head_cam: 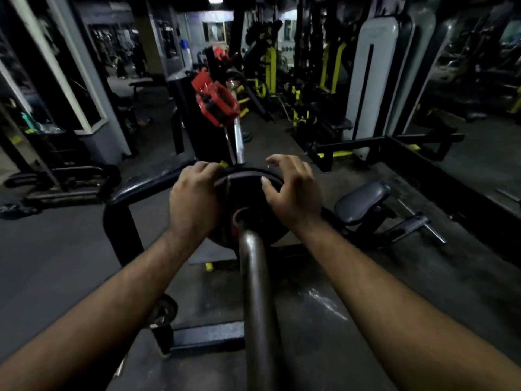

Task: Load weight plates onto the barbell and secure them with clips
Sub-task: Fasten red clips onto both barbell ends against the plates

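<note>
You have two hands on one black weight plate, left hand and right hand. One barbell runs through it. You see two red clips beyond, and one padded seat.

Dim gym, barbell on rack, weight machines, padded bench, rubber floor

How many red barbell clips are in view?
2: one red clip hangs beyond the weight plate; another clip sits farther back, blurred. Others may be hidden.
</note>
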